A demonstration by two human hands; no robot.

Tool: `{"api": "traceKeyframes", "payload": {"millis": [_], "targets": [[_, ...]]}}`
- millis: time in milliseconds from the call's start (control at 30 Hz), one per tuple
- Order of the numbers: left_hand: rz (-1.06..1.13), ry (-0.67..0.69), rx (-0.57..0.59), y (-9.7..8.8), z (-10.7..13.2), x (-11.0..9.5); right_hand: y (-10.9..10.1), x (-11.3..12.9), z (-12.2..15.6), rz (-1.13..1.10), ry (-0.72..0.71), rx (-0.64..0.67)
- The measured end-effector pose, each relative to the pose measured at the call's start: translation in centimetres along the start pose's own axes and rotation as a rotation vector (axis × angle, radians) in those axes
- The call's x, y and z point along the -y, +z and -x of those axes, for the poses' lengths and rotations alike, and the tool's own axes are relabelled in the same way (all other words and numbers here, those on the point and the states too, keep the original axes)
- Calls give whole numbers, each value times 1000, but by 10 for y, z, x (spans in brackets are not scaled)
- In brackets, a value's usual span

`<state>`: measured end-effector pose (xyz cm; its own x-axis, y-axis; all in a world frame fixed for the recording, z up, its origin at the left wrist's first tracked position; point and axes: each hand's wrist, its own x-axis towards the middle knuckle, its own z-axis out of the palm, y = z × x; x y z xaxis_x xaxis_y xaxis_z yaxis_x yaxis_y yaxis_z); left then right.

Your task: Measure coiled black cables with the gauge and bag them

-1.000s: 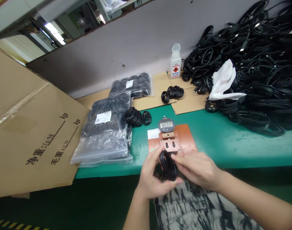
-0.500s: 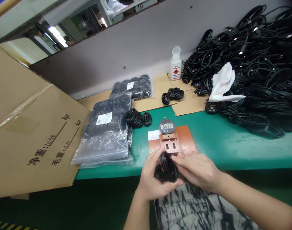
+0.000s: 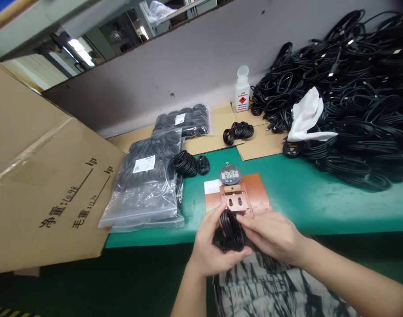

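Observation:
A coiled black cable is held at the front edge of the green table. My left hand wraps round the coil, thumb below and fingers along its far side. My right hand pinches at the coil's upper right, by the near edge of a measuring fixture; the cable end there is hidden by the fingers. The fixture is a copper-coloured block on an orange-brown base plate. A round digital gauge at its back reads about 6.697.
Several coiled cables lie left of the gauge, beside clear bags of coils. More coils rest on cardboard near a white bottle. A large cable heap with a white cloth fills the right. A carton stands left.
The gauge reading has gone from about 6.691 to 6.697. Both hands and the coil stay almost where they were.

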<state>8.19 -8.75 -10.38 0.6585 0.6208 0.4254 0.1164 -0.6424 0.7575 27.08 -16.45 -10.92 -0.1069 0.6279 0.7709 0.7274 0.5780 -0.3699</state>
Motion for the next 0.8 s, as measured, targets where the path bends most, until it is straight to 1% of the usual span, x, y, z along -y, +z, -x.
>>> {"api": "traceKeyframes", "payload": {"millis": [300,467,567,667,700,733,767,800], "targets": [[26,-15,25,0,3,2,-1,1,-1,1,5,-1],[40,0,-2,0,-1,1,2,-1,2,-4,3,5],[38,-19,18,-1,-3,-2,2,-2,3,3,-3,9],[10,2,11,-2,5,-11,-1,3,4,-42,-13,14],[0,10,-2,-2,10,-14,-3,8,5,-91,7,0],[-9,10,-14,-2,17,-18,-5,14,6,-158,59,-25],[-15,2,-28,-1,25,-22,-7,22,8,-240,145,-65],[-16,-19,-37,1,33,-26,-9,31,9,-337,274,-103]]}}
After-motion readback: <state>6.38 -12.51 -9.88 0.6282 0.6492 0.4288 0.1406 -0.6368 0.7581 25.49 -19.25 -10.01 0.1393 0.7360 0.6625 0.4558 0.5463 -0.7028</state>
